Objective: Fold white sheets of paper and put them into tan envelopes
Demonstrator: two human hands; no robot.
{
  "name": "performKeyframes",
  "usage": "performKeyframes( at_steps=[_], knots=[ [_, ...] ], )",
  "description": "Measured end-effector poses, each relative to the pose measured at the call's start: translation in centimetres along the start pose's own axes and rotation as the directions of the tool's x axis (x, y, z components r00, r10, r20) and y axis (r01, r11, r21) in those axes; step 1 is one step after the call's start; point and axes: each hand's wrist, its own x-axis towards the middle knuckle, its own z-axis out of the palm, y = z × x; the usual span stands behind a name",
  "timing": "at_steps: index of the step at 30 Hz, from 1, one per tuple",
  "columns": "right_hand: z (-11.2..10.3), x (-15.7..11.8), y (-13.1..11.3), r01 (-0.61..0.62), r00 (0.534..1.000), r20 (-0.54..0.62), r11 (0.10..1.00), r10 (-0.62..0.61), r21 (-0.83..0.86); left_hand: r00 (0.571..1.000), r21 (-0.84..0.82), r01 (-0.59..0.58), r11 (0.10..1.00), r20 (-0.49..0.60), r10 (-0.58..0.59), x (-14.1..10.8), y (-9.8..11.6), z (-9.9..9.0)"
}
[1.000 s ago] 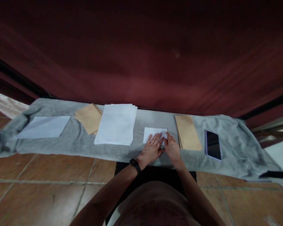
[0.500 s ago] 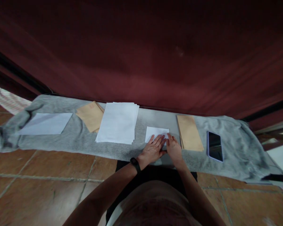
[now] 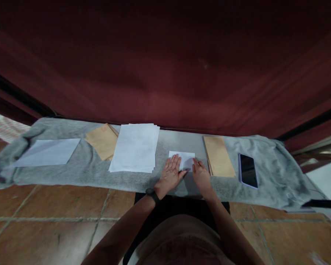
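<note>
A small white piece of paper (image 3: 187,157), seemingly a folded sheet, lies on the grey cloth in front of me. My left hand (image 3: 169,175) rests flat on its left part, fingers stretched out and thumb spread toward the middle. At the right edge of the paper, my right hand (image 3: 201,176) has its fingers bent together on that edge; the thumb is partly hidden. To the left lies a stack of white sheets (image 3: 135,147), slightly fanned at its right side. Close to the right hand is a pile of brown envelopes (image 3: 220,156).
More brown envelopes (image 3: 102,141) lie skewed left of the stack, and one white sheet (image 3: 48,152) lies farther left. A phone (image 3: 248,170) is at the right. The grey cloth (image 3: 85,176) covers a narrow surface against a dark red upright surface (image 3: 165,92).
My left hand has slid left across the paper and flattened, uncovering its middle. My right hand stays at the right edge. The view has shifted slightly.
</note>
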Motion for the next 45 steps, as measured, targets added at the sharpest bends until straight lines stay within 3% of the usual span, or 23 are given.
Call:
performKeyframes(
  at_steps=[6, 11, 17, 21, 34, 38, 40, 41, 43, 45],
  knots=[
    [0.1, -0.1, 0.1, 0.009, 1.000, -0.011, 0.999, -0.010, -0.043, 0.989, 0.000, 0.140, 0.990, -0.050, -0.140, 0.2, -1.9, 0.0],
    [-0.5, 0.4, -0.6, -0.015, 0.998, -0.070, 0.998, 0.010, -0.062, 0.985, 0.012, 0.163, 0.987, -0.066, -0.162, 0.1, -2.4, 0.3],
    [1.2, 2.1, -4.5, 0.239, 0.969, -0.101, 0.954, -0.224, 0.178, 0.987, 0.052, 0.152, 0.987, -0.063, -0.148, 0.1, -2.4, 0.3],
    [3.2, 2.1, -6.1, 0.298, 0.954, -0.064, 0.939, -0.291, 0.171, 0.987, 0.095, 0.159, 0.983, -0.043, -0.156, 0.0, -2.4, 0.3],
    [4.3, 1.6, -3.4, 0.298, 0.939, -0.161, 0.953, -0.304, -0.060, 0.982, 0.115, 0.173, 0.978, -0.098, -0.162, -1.9, -2.8, -0.1],
    [4.6, 1.4, -2.8, 0.267, 0.940, -0.201, 0.961, -0.277, -0.077, 0.969, 0.086, 0.161, 0.983, -0.202, -0.141, -3.3, -5.3, -3.1],
    [4.8, 1.4, -2.6, 0.260, 0.940, -0.207, 0.962, -0.272, -0.082, 0.892, 0.050, 0.283, 0.958, -0.381, -0.244, -3.9, -8.5, -6.0],
    [4.9, 1.3, -2.5, 0.260, 0.939, -0.211, 0.962, -0.273, -0.085, 0.818, 0.023, 0.389, 0.921, -0.469, -0.334, -4.2, -10.6, -7.7],
    [5.1, 1.3, -2.4, 0.267, 0.934, -0.222, 0.959, -0.281, -0.092, 0.619, -0.044, 0.635, 0.771, -0.567, -0.543, -4.9, -14.9, -11.0],
    [5.1, 1.3, -2.3, 0.273, 0.928, -0.236, 0.957, -0.289, -0.097, 0.385, -0.111, 0.855, 0.506, -0.516, -0.765, -5.5, -18.8, -13.5]
  ],
)
